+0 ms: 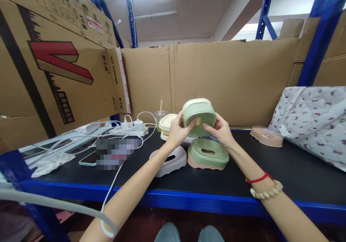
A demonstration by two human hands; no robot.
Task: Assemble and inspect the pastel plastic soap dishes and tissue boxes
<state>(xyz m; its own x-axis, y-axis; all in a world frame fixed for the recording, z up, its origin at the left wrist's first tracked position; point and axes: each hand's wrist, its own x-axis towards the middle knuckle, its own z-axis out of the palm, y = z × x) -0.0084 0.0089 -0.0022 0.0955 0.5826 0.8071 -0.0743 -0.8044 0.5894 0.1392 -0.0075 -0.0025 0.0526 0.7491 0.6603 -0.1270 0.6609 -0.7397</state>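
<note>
Container (199, 108) is up over the slotted green piece (207, 155), pinched between your left hand (178, 128) and right hand (221, 129), thumbs on its near face. Grip evenly from both ends, tilt slowly, don't knock the piece beneath.

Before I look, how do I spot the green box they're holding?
Above the black shelf, look between the left hand and right hand. The green box there has a yellow patch. Unlike the green slotted cover below, it's held up, with a cream rim on top.
</note>
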